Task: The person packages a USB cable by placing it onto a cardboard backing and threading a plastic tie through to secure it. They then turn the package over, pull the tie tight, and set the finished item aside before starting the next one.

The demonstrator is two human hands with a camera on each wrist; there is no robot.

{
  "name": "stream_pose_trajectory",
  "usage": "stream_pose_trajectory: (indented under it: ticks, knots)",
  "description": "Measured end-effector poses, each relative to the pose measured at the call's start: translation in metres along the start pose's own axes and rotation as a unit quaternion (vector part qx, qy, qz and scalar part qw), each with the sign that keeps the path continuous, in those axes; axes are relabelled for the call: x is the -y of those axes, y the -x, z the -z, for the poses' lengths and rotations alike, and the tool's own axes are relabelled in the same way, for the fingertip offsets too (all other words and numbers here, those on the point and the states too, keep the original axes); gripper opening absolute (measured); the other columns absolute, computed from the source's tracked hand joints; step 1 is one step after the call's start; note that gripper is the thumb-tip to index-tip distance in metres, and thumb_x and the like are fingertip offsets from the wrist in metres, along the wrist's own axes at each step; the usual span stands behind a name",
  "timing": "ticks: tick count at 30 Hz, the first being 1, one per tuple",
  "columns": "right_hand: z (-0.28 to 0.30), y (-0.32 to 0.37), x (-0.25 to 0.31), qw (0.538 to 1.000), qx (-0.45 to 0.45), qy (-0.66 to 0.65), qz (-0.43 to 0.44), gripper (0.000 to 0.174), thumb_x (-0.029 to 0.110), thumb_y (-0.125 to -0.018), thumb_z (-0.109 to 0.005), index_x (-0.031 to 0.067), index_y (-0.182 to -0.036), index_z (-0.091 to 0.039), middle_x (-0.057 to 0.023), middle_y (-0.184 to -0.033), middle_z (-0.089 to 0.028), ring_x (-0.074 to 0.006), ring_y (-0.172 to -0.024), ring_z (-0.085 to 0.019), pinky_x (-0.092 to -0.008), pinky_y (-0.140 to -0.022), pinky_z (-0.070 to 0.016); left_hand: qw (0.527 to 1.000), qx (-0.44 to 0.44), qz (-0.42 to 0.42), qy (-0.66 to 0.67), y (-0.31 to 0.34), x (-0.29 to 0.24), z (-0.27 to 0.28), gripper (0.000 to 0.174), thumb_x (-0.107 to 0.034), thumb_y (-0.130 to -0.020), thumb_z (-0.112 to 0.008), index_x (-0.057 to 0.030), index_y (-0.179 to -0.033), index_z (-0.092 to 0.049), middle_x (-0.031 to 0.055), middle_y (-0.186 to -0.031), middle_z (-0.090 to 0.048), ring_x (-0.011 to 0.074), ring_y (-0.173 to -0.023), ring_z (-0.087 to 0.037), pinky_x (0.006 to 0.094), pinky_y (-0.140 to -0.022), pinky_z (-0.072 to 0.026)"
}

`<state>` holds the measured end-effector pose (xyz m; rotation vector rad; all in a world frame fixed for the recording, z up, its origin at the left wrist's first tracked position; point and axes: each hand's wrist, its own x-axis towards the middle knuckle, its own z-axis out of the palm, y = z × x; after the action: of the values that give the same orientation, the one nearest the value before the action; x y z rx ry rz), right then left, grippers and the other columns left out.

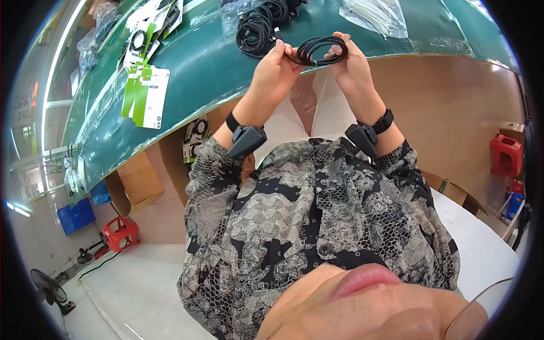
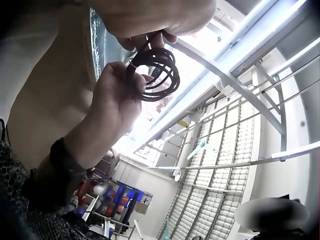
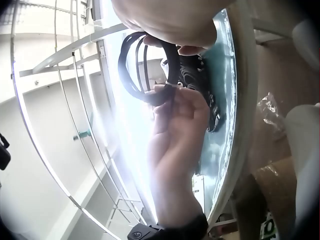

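Note:
A coil of thin black cable (image 1: 320, 50) is stretched between my two hands, just over the front edge of the table. My left hand (image 1: 273, 76) pinches the coil's near side. In the right wrist view the left fingertips (image 3: 186, 95) sit right at a small pale tie on the loops. My right hand (image 1: 352, 68) grips the other side of the coil, thumb up and fingers at the loops, also seen in the left wrist view. A black plug (image 1: 277, 34) shows just above the left thumb.
More black cable coils (image 1: 255, 31) lie on the green table (image 1: 198, 68) behind the left hand. A plastic bag of white strips (image 1: 377, 17) lies at the back right. Green and white cards (image 1: 148, 96) are on the left. Cardboard boxes (image 1: 136, 181) stand below the table.

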<state>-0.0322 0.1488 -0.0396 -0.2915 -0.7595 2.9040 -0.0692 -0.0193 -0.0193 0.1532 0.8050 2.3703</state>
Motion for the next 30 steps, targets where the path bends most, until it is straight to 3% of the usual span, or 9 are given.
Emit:
stream_pose_trajectory:
  ticks: [2, 6, 11, 15, 18, 22, 23, 27, 30]
  knots:
    - [-0.001, -0.006, 0.004, 0.996, -0.024, 0.069, 0.054, 0.017, 0.019, -0.097, -0.045, 0.005, -0.101, -0.053, -0.0017, -0.079, -0.052, -0.009, -0.066, -0.046, -0.0269, -0.066, -0.0401, 0.996, -0.076, -0.027, -0.03, 0.003, 0.0, -0.022, 0.031, -0.028, -0.101, -0.033, -0.0054, -0.081, -0.043, 0.0101, -0.082, -0.055, 0.0249, -0.082, -0.059, 0.0385, -0.086, -0.0439]
    - [-0.001, -0.005, 0.005, 0.992, -0.039, 0.115, 0.032, 0.02, 0.023, -0.098, -0.042, 0.0057, -0.099, -0.052, -0.0026, -0.078, -0.053, -0.0113, -0.068, -0.047, -0.0294, -0.068, -0.0412, 0.984, -0.016, -0.106, -0.14, -0.008, 0.007, -0.006, 0.03, -0.027, -0.101, -0.031, -0.0055, -0.083, -0.043, 0.011, -0.085, -0.056, 0.0275, -0.084, -0.062, 0.0418, -0.087, -0.0456]
    - [-0.008, 0.0, -0.005, 0.991, -0.088, 0.104, -0.008, 0.025, 0.027, -0.099, -0.039, 0.005, -0.095, -0.051, -0.0036, -0.073, -0.051, -0.0143, -0.065, -0.047, -0.0326, -0.072, -0.0436, 0.989, -0.03, -0.111, -0.097, -0.014, 0.007, 0.007, 0.03, -0.027, -0.101, -0.031, -0.0058, -0.084, -0.042, 0.0103, -0.084, -0.055, 0.026, -0.078, -0.061, 0.0394, -0.082, -0.0478]
    - [0.0, 0.0, -0.012, 1.0, -0.01, 0.012, 0.009, 0.024, 0.025, -0.099, -0.039, 0.0034, -0.095, -0.049, -0.007, -0.076, -0.054, -0.0182, -0.068, -0.053, -0.0359, -0.069, -0.0465, 0.997, -0.047, -0.057, 0.001, -0.016, 0.013, 0.013, 0.03, -0.028, -0.101, -0.031, -0.0062, -0.083, -0.042, 0.009, -0.078, -0.052, 0.0226, -0.067, -0.057, 0.0361, -0.075, -0.0486]
    - [0.02, -0.001, -0.011, 0.986, 0.142, -0.057, -0.069, 0.028, 0.027, -0.099, -0.038, 0.0021, -0.095, -0.05, -0.0086, -0.072, -0.053, -0.0183, -0.063, -0.052, -0.0386, -0.077, -0.0475, 0.996, -0.082, 0.007, -0.021, -0.005, 0.012, 0.004, 0.03, -0.029, -0.101, -0.031, -0.008, -0.083, -0.043, 0.0057, -0.066, -0.045, 0.0154, -0.054, -0.041, 0.0373, -0.076, -0.0456]
    - [0.024, 0.014, -0.005, 0.979, 0.099, -0.037, -0.173, 0.029, 0.027, -0.099, -0.04, -0.0002, -0.102, -0.05, -0.0098, -0.074, -0.054, -0.0188, -0.064, -0.054, -0.0366, -0.076, -0.0481, 0.994, -0.062, 0.093, -0.02, 0.005, 0.004, 0.015, 0.03, -0.031, -0.1, -0.034, -0.0071, -0.083, -0.042, 0.0075, -0.073, -0.047, 0.0172, -0.052, -0.045, 0.0296, -0.058, -0.0462]
    - [0.02, 0.018, -0.003, 0.98, 0.098, -0.036, -0.171, 0.029, 0.027, -0.099, -0.04, -0.0002, -0.102, -0.05, -0.0098, -0.074, -0.054, -0.0188, -0.064, -0.054, -0.0366, -0.076, -0.0481, 0.994, -0.06, 0.094, -0.02, 0.006, 0.003, 0.017, 0.03, -0.031, -0.1, -0.034, -0.0071, -0.083, -0.042, 0.0075, -0.073, -0.047, 0.0172, -0.052, -0.045, 0.0296, -0.058, -0.0462]
    - [0.006, 0.025, 0.001, 0.986, 0.046, 0.086, -0.136, 0.03, 0.026, -0.098, -0.041, -0.0016, -0.11, -0.048, -0.0082, -0.074, -0.053, -0.0176, -0.062, -0.051, -0.0354, -0.077, -0.0487, 0.996, 0.008, 0.075, -0.05, 0.006, 0.002, 0.015, 0.03, -0.03, -0.1, -0.036, -0.0063, -0.083, -0.041, 0.0086, -0.075, -0.05, 0.0158, -0.053, -0.047, 0.0255, -0.052, -0.0434]
    - [0.015, 0.011, 0.001, 0.986, 0.108, 0.052, -0.114, 0.031, 0.025, -0.098, -0.043, -0.002, -0.111, -0.049, -0.0084, -0.079, -0.055, -0.0173, -0.065, -0.053, -0.0353, -0.078, -0.0491, 0.979, -0.008, -0.069, -0.191, 0.003, 0.007, 0.007, 0.026, -0.027, -0.1, -0.037, -0.0036, -0.092, -0.045, 0.0083, -0.079, -0.053, 0.0131, -0.054, -0.049, 0.0227, -0.052, -0.042]
